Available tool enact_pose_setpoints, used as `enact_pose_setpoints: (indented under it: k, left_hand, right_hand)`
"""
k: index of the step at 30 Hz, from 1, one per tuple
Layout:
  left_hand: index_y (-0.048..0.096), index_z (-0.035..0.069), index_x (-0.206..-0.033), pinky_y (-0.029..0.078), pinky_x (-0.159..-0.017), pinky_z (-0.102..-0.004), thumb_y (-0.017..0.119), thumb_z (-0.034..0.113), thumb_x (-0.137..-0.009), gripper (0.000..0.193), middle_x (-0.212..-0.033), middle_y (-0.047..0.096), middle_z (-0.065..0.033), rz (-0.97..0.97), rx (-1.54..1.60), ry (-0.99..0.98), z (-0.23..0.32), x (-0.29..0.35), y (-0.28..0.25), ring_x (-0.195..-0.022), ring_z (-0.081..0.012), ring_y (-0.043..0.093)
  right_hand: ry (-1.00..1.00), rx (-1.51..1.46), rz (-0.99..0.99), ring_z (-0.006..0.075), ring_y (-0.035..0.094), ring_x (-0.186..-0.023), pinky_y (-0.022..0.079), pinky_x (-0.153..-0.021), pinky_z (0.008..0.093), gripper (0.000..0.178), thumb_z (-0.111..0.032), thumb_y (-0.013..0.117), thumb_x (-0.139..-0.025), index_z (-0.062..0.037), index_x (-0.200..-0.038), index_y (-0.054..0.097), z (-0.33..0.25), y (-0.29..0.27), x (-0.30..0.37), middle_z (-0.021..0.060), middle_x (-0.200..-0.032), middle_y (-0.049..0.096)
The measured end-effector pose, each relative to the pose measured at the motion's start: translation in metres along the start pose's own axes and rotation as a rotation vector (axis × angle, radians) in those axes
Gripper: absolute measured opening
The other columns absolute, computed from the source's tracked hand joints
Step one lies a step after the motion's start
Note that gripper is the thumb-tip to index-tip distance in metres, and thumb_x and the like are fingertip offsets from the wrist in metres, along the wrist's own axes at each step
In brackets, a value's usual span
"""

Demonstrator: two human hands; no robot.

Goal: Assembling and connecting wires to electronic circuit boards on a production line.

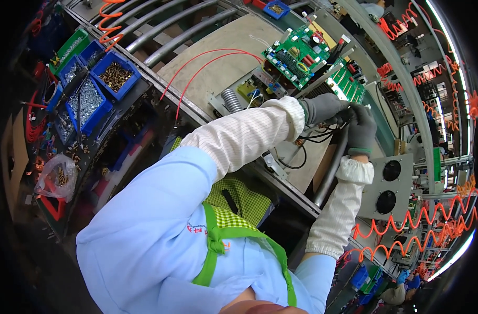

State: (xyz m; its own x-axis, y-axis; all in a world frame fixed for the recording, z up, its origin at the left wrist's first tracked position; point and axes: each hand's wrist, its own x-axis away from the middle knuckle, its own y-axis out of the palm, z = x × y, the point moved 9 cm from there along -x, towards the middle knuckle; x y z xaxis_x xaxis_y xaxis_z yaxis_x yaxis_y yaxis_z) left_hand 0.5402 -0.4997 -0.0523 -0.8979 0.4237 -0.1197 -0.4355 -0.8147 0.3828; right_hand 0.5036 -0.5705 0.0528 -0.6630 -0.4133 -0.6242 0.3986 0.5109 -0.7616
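- Just below the fingers, thin, smooth black cables (330, 131) bend in loose loops.
- Above these, the grey fabric-gloved left hand (324, 108) and grey fabric-gloved right hand (362, 125) nearly meet, fingers bent; whether they grip anything, I cannot tell.
- Just beyond the fingertips: a slotted green circuit board (341, 78).
- Farther up-left: a rectangular, densely studded green circuit board (296, 57).
- Well left: a ribbed silvery coil (231, 100).
- Below the right fingers: a smooth cylindrical metal roller (332, 172).

Steel rollers (189, 37) span the left end of the conveyor (145, 72); a dark bench (111, 123) with blue bins (99, 119) stands along its near edge. Strip lights (448, 34) glow beyond its right side.
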Motion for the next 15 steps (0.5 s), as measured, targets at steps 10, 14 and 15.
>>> enact_pose_setpoints:
  k: [10, 14, 15]
  left_hand:
    - [0.061, 0.002, -0.089, 0.04, -0.045, -0.0215, 0.044, 0.031, -0.096, 0.034, -0.071, 0.061, -0.0036, 0.039, -0.025, 0.01, 0.001, 0.002, -0.003, -0.048, -0.0084, 0.05]
    - [0.062, 0.004, -0.086, 0.038, -0.045, -0.0217, 0.043, 0.03, -0.096, 0.033, -0.068, 0.059, -0.0022, 0.036, 0.076, 0.012, -0.004, -0.006, -0.002, -0.047, -0.0079, 0.048]
    - [0.062, 0.005, -0.087, 0.038, -0.045, -0.022, 0.043, 0.03, -0.096, 0.033, -0.068, 0.059, -0.0019, 0.072, 0.031, -0.018, -0.007, -0.007, -0.006, -0.047, -0.0078, 0.048]
  right_hand:
    - [0.01, -0.021, 0.072, 0.0324, 0.061, -0.092, 0.049, -0.08, 0.0377, 0.024, -0.004, 0.055, -0.081, -0.007, -0.102, 0.064, 0.0, -0.003, 0.018, 0.0163, -0.1, 0.062]
    - [0.016, 0.001, 0.053, 0.0341, 0.057, -0.095, 0.046, -0.084, 0.0387, 0.028, 0.0, 0.053, -0.077, -0.0056, -0.103, 0.063, 0.003, -0.002, 0.023, 0.016, -0.102, 0.058]
    - [0.027, 0.018, 0.037, 0.034, 0.057, -0.095, 0.046, -0.084, 0.0386, 0.029, 0.0, 0.053, -0.077, -0.0056, -0.103, 0.062, 0.003, -0.001, 0.023, 0.0155, -0.103, 0.058]
